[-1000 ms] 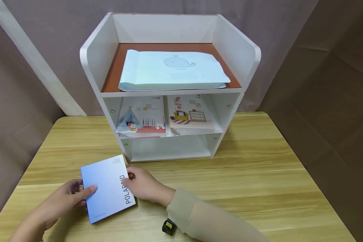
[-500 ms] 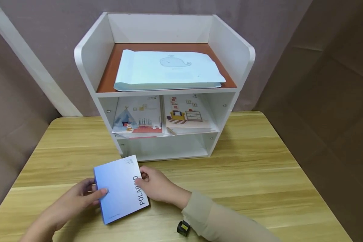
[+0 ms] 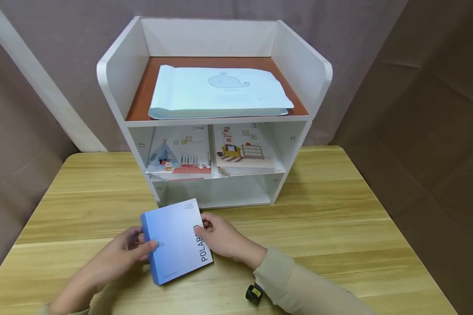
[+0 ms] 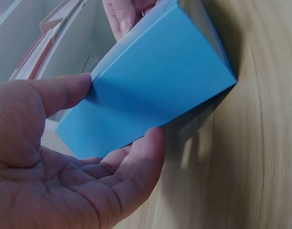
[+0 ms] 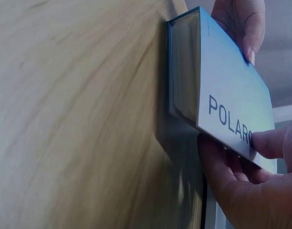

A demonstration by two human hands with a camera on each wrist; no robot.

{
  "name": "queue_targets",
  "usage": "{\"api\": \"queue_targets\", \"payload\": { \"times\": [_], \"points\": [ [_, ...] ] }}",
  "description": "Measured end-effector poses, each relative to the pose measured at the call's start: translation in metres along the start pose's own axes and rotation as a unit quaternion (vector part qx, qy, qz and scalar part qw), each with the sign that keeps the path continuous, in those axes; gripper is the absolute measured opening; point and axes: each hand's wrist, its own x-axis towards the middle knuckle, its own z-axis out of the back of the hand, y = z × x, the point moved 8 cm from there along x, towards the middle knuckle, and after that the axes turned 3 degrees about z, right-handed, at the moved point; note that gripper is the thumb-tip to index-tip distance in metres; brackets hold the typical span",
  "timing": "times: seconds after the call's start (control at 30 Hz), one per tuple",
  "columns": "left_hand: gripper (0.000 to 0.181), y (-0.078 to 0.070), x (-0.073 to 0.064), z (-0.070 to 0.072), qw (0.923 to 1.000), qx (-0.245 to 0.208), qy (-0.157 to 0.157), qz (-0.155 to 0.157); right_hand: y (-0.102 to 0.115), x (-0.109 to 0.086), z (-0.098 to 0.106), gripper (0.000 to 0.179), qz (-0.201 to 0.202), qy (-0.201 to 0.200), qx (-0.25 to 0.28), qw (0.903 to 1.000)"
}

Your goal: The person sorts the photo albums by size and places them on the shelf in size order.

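Both hands grip a thick photo album (image 3: 177, 245), its cover fading from blue to white with POLAROID printed along one side. My left hand (image 3: 116, 258) holds the blue spine side, thumb on the cover and fingers underneath. In the left wrist view the broad spine (image 4: 141, 90) faces the camera. My right hand (image 3: 228, 238) pinches the opposite side, its thumb over part of the lettering and its fingers below. Page edges (image 5: 185, 67) show between the covers in the right wrist view. The album is held tilted, close over the wooden table (image 3: 339, 245).
A white shelf unit (image 3: 118, 83) stands just behind the album. On its top lies a thick pale package with a whale drawing (image 3: 224, 92). Illustrated booklets (image 3: 189, 153) lie on the middle shelf. A small black object with a yellow label (image 3: 254, 294) is beside the right sleeve.
Both hands have carried the album to the right, in front of the shelf unit. Slightly more of its blue spine shows now. The shelf's contents stay as they were.
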Motion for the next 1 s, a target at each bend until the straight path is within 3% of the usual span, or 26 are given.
{"api": "queue_targets", "payload": {
  "times": [0.37, 0.8, 1.0],
  "points": [
    [0.071, -0.008, 0.01, -0.017, 0.999, -0.037, -0.01, -0.022, -0.005, -0.006, 0.02, 0.03, -0.014, -0.017, 0.006, 0.9997],
    [0.07, -0.02, 0.019, -0.028, 0.9978, -0.026, -0.039, -0.046, -0.012, -0.012, 0.038, 0.032, -0.007, -0.023, -0.003, 0.9997],
    [0.068, -0.024, 0.023, -0.031, 0.9963, -0.039, -0.052, -0.056, -0.015, -0.013, 0.042, 0.036, -0.015, -0.017, 0.081, 0.9965]
  ]
}}
